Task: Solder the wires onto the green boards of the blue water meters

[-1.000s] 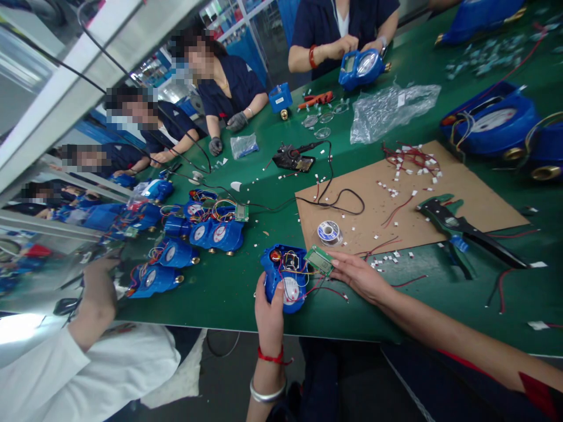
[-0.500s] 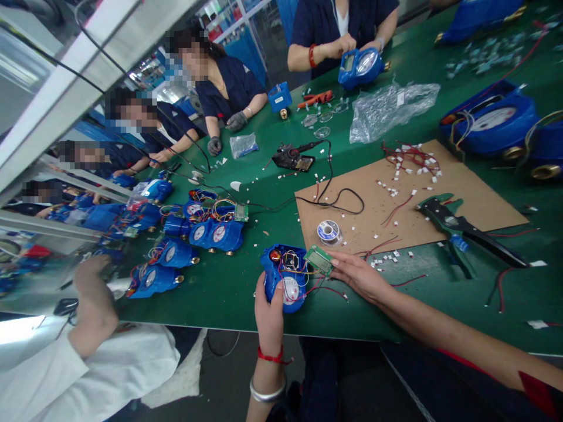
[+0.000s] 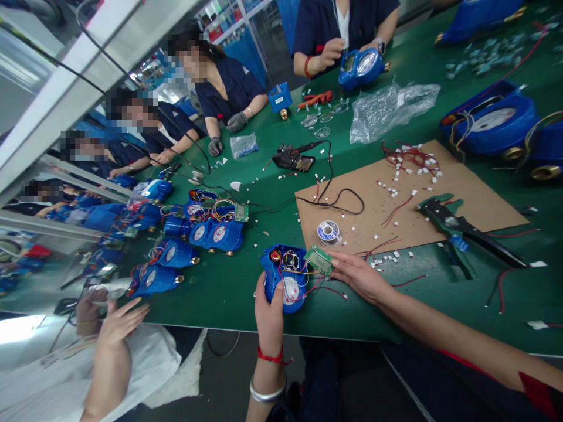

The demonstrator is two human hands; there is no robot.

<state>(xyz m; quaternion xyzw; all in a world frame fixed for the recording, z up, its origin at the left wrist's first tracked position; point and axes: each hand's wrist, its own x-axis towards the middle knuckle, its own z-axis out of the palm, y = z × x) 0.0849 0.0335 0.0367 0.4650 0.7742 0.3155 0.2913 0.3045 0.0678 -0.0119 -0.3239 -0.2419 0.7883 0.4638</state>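
Observation:
A blue water meter [image 3: 269, 258] lies on the green table near its front edge, its top open so that coloured wires and a white round dial show. My left hand [image 3: 269, 310] grips its lower left side, thumb over the rim by the dial. In my right hand [image 3: 354, 275] is a green circuit board with a small display [image 3: 320, 261], pinched at its right edge and held tilted beside the meter. Thin wires run from the meter's inside toward the board. Loose red and black wire ends [image 3: 329, 290] stick out to the right beneath the board.
A solder spool [image 3: 329, 232] sits on brown cardboard [image 3: 352, 217] with wire scraps and connectors. Wire strippers [image 3: 470, 231] lie right, a black soldering iron [image 3: 294, 158] behind. More blue meters [image 3: 169, 255] stand left. Co-workers sit across and at left; one's hand [image 3: 121, 322] is near.
My hands, the meter and the board stay put. At the left, the white-sleeved co-worker's arms have shifted, bringing a hand nearer. Across the table, a co-worker's hand has lifted off a meter.

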